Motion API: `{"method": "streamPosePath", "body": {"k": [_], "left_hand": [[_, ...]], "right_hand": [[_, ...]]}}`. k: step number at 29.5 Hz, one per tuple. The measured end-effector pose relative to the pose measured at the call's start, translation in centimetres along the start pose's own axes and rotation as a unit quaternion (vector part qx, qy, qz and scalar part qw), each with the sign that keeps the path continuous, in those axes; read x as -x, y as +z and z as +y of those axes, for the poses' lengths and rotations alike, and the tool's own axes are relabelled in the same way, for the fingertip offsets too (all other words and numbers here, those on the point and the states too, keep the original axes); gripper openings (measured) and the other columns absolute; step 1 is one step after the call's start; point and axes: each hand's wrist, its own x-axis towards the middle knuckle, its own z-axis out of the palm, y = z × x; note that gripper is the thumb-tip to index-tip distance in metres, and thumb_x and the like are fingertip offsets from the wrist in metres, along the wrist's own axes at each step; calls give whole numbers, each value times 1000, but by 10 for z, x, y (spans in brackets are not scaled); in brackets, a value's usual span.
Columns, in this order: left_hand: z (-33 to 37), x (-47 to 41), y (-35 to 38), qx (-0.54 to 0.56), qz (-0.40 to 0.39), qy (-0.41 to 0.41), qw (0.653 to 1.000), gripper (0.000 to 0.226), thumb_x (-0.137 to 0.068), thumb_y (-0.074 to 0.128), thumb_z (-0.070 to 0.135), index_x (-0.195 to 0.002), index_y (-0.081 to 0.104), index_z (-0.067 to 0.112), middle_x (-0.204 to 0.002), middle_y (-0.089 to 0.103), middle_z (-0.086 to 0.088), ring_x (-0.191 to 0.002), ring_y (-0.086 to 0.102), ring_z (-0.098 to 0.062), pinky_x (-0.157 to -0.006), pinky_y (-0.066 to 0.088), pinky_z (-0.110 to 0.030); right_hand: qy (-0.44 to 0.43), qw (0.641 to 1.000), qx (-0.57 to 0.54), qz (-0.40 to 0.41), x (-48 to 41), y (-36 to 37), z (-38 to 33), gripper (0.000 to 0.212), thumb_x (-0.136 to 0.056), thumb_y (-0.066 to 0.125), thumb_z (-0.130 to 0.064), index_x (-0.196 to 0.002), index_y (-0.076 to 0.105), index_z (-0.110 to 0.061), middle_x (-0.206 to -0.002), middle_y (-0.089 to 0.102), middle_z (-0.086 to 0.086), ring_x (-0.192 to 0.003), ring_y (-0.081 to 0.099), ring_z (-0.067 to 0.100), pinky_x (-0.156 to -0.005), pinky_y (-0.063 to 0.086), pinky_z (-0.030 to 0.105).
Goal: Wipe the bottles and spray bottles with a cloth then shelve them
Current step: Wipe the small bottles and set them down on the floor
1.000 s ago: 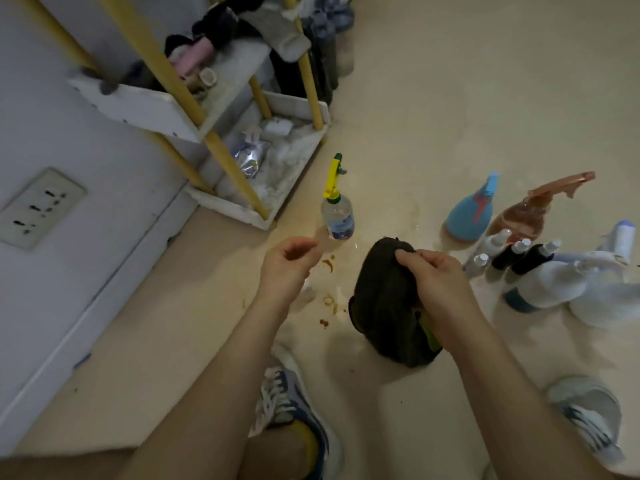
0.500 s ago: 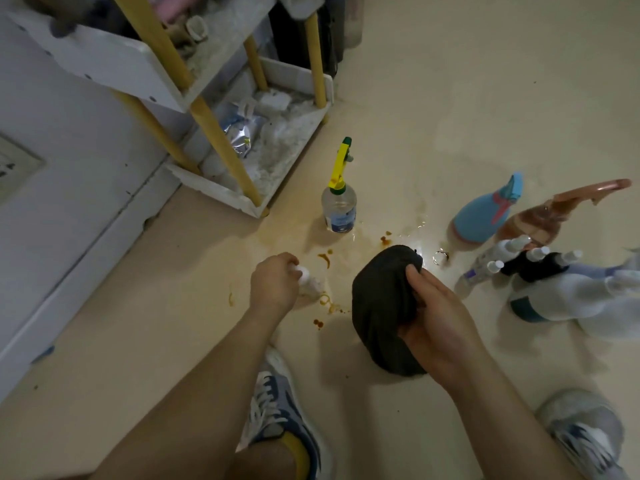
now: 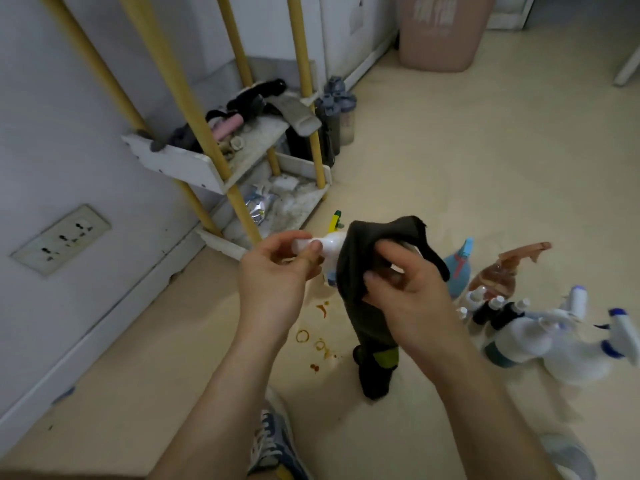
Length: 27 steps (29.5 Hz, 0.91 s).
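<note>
Bottle: small white bottle held sideways in mid-air, centre.
Left hand: pinches its cap end, likely to steady it.
Right hand: clutches dark cloth over its body, for wiping.
Shelf: far left, within reach.

Beige floor, pale grey wall

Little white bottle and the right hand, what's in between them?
The dark cloth, in the head view: the right hand grips it, and it covers part of the little white bottle.
</note>
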Motion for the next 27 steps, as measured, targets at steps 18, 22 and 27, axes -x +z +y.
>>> {"method": "streamPosePath", "body": {"k": [18,22,27], "left_hand": [[69,66,-24,-116,-81,154,978,25,-84,73,6,-78,72,30,-72,65,-4,-65,65,-8,-59,54,-16],[67,61,-21,-119,-87,152,977,25,-83,74,5,-78,73,30,-73,67,-2,-75,69,-22,-66,61,-30],[75,56,-25,-90,-85,148,981,28,-85,71,2,-77,71,29,-77,72,3,-72,71,-13,-65,59,-25]], "right_hand": [[-89,946,240,-199,4,-29,-28,61,-79,61,-67,-130,42,-39,-109,59,-17,-101,60,8,-79,50,22],[-130,903,392,-122,9,-21,-26,62,-74,71,-60,-124,43,-37,-100,59,-16,-93,60,11,-74,50,28],[-127,945,290,-83,17,-24,-12,58,-69,65,-71,-116,51,-40,-105,65,-14,-94,63,9,-82,55,42]]}}
